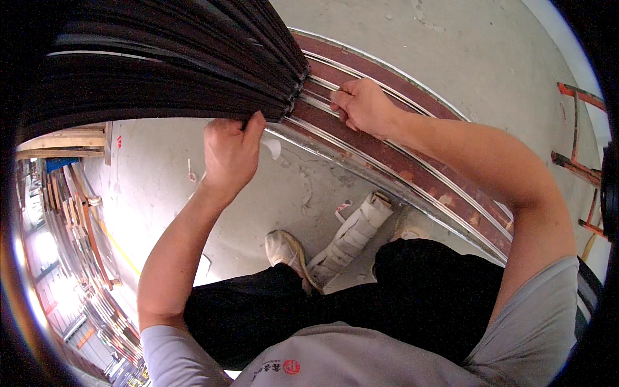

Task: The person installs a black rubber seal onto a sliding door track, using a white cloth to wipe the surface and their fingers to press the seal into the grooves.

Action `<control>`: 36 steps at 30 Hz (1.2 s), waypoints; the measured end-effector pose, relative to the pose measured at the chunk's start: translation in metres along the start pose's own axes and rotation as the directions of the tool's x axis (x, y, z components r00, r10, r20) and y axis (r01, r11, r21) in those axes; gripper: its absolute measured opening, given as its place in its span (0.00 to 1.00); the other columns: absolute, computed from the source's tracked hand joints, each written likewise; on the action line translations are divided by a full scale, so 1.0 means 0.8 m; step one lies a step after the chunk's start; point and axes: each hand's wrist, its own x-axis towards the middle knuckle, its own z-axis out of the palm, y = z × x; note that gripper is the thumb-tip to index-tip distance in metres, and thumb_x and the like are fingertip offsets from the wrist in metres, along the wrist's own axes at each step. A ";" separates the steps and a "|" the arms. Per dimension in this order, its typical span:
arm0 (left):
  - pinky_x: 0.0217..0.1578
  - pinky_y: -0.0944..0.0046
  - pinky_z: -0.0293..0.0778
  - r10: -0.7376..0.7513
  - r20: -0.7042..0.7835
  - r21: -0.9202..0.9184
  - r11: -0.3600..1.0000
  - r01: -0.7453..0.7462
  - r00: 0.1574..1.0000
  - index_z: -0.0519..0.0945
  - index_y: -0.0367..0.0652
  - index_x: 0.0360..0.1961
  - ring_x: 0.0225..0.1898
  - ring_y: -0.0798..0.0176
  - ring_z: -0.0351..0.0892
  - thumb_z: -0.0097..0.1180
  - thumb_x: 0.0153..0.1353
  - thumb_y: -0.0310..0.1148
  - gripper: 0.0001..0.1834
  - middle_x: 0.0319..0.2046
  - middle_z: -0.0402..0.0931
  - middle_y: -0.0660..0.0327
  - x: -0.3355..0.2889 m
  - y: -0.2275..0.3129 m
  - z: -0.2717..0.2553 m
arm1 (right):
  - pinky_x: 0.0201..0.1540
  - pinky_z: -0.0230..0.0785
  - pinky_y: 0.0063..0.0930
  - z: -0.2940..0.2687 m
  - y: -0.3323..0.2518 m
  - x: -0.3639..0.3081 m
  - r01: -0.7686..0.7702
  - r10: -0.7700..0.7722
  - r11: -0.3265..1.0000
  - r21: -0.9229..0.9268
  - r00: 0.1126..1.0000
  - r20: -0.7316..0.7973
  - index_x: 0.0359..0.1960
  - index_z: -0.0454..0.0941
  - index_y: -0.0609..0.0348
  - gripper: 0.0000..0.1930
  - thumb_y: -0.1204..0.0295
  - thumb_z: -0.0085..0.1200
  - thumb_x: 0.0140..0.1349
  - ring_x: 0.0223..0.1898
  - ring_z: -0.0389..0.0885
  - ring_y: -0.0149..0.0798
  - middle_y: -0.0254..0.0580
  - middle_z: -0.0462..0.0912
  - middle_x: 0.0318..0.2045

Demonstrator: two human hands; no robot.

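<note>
A thick bundle of long, dark strips (174, 64) fills the upper left, its uneven ends lying on a long reddish-brown board (412, 174). Thin silvery metal strips (387, 155) run lengthwise along that board and meet the ends of the bundle. My left hand (231, 151) is closed on the near edge of the dark bundle, thumb up, its other fingers partly hidden. Just right of the bundle's ends, my right hand (364, 106) has its fingers curled together, low over the metal strips. Whatever sits between those fingertips is too small to make out.
Below the board, a grey wrapped roll (351, 238) lies on the concrete floor (296, 187) between my shoes. Wooden beams (64, 142) and several upright lengths (80, 226) stand at the left. An orange-red metal frame (577, 161) is at the right.
</note>
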 end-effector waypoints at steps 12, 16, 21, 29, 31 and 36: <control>0.26 0.53 0.71 -0.093 -0.004 0.007 0.996 0.093 0.996 0.79 0.31 0.23 0.23 0.43 0.79 0.58 0.63 0.32 0.15 0.20 0.76 0.43 0.000 0.007 0.000 | 0.13 0.53 0.30 0.009 0.009 0.014 -0.461 0.441 0.642 0.613 0.876 0.197 0.27 0.74 0.63 0.14 0.68 0.52 0.69 0.14 0.65 0.32 0.39 0.71 0.18; 0.29 0.56 0.73 -0.202 0.086 -0.034 0.978 0.205 0.976 0.81 0.31 0.27 0.24 0.46 0.81 0.57 0.63 0.33 0.14 0.22 0.78 0.45 0.002 0.012 -0.006 | 0.14 0.56 0.32 0.008 0.028 0.023 -0.296 0.290 0.900 0.318 0.955 0.069 0.29 0.76 0.68 0.14 0.68 0.54 0.68 0.16 0.69 0.32 0.40 0.73 0.19; 0.35 0.58 0.75 -0.134 0.066 -0.098 0.985 0.140 0.989 0.82 0.32 0.35 0.30 0.53 0.84 0.59 0.61 0.32 0.11 0.27 0.81 0.47 0.008 0.007 -0.011 | 0.18 0.64 0.35 -0.007 0.028 0.019 0.148 -0.180 0.930 -0.336 0.982 -0.065 0.27 0.79 0.71 0.15 0.68 0.54 0.66 0.19 0.75 0.35 0.44 0.75 0.16; 0.51 0.61 0.73 -0.333 0.285 -0.150 0.911 0.385 0.899 0.76 0.34 0.51 0.45 0.61 0.79 0.59 0.64 0.28 0.16 0.42 0.82 0.56 0.019 0.040 -0.062 | 0.43 0.78 0.44 -0.080 -0.059 0.013 0.058 -0.120 0.944 -0.326 0.978 -0.171 0.35 0.85 0.67 0.19 0.60 0.55 0.56 0.34 0.86 0.58 0.62 0.84 0.29; 0.53 0.60 0.71 -0.275 0.282 -0.313 0.879 0.359 0.919 0.75 0.35 0.54 0.48 0.61 0.77 0.59 0.65 0.28 0.17 0.44 0.81 0.56 0.023 0.044 -0.075 | 0.43 0.78 0.44 -0.105 -0.102 0.017 0.123 -0.172 0.967 -0.221 0.960 -0.220 0.34 0.86 0.67 0.19 0.60 0.56 0.56 0.34 0.86 0.56 0.61 0.84 0.28; 0.54 0.60 0.70 -0.326 0.326 -0.013 0.937 0.349 0.887 0.75 0.35 0.54 0.48 0.61 0.76 0.57 0.66 0.28 0.16 0.45 0.80 0.57 0.032 0.061 -0.082 | 0.33 0.71 0.30 -0.095 -0.198 0.022 0.559 -0.608 0.785 -0.268 0.779 -0.153 0.39 0.83 0.63 0.14 0.69 0.60 0.52 0.27 0.77 0.32 0.43 0.82 0.26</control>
